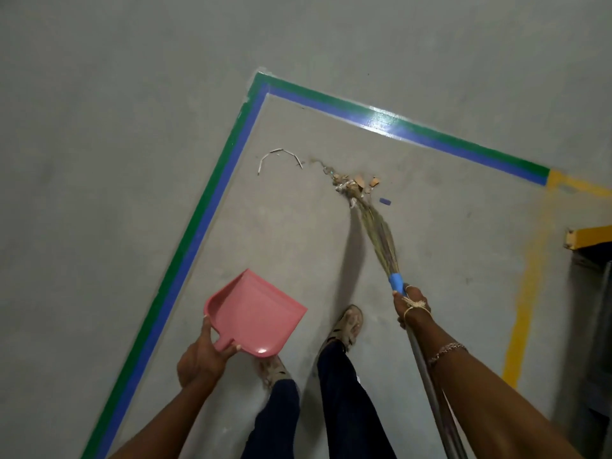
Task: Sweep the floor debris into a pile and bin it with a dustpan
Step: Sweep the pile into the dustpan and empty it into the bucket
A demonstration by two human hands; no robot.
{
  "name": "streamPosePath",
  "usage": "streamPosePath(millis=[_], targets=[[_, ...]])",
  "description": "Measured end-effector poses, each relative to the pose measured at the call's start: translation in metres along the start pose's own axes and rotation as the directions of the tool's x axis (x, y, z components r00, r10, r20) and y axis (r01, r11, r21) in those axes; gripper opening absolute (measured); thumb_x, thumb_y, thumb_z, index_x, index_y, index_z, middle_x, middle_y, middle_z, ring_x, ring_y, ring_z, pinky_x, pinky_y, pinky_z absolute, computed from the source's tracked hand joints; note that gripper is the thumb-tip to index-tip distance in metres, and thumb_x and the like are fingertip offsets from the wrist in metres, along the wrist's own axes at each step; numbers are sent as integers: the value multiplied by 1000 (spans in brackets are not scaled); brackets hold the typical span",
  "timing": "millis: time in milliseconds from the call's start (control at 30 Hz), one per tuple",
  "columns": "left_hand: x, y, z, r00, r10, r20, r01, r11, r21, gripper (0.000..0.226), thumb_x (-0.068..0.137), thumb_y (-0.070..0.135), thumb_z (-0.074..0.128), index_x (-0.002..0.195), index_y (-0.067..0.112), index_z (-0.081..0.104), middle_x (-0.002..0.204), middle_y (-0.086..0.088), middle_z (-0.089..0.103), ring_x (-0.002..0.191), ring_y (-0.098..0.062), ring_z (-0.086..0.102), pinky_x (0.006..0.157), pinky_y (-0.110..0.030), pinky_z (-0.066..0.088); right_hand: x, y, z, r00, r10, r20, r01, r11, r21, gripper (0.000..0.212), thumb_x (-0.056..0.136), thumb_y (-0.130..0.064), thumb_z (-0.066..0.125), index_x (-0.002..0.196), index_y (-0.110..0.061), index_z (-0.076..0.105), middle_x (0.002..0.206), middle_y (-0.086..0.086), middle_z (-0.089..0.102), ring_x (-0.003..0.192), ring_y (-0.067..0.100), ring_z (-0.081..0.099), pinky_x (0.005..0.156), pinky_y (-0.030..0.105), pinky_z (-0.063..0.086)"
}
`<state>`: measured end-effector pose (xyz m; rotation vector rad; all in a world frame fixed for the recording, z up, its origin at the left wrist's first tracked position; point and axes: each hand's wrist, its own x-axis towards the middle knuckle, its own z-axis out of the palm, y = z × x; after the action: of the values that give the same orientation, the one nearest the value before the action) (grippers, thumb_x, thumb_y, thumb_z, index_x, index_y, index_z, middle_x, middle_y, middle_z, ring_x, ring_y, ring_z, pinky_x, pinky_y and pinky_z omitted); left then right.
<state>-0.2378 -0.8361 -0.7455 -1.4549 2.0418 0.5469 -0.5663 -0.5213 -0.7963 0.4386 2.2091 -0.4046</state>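
Note:
My left hand [202, 354] grips the short handle of a pink dustpan [255, 314], held above the floor with its open edge pointing away from me. My right hand [412, 309] grips a broom handle just below its blue collar [396, 281]. The grass broom head [376, 228] reaches forward, its tip touching a small pile of brown and white debris [354, 183]. A bent white strip [280, 157] lies left of the pile, and a small blue scrap [385, 202] lies right of it.
Green-and-blue floor tape [212, 200] forms a corner around the swept area. Yellow floor paint [526, 286] runs down the right side. A yellow-and-dark metal rack [589, 246] stands at the right edge. My two feet [347, 324] stand between dustpan and broom.

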Motion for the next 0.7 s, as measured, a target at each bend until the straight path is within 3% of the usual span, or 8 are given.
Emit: streamPosePath(millis=[300,533,700], targets=[[10,106,-48,1000,-10,-23,9,998,-64,107,79,67,72,162,30,15,126,-15,66,114,-36,63,87,-39,50,-27,-41,-41,983,-88,162,49,973,226,44,97,-27,55,140,-18,49,81,17,57,54,27,55,47,28,47],[62,118,-95,998,13,-58,-16,998,-54,108,78,70,70,162,35,12,119,-13,67,108,-36,65,83,-39,49,-55,-106,-14,936,-190,296,108,956,273,47,94,-17,61,140,-15,50,71,13,56,49,21,53,47,29,46],[122,104,-134,996,13,-83,-19,997,-75,107,79,70,69,162,34,13,120,-17,65,110,-39,63,87,-43,49,-47,-204,20,893,-172,415,7,930,368,44,98,-18,53,141,-22,47,72,13,50,44,17,47,42,23,41]])
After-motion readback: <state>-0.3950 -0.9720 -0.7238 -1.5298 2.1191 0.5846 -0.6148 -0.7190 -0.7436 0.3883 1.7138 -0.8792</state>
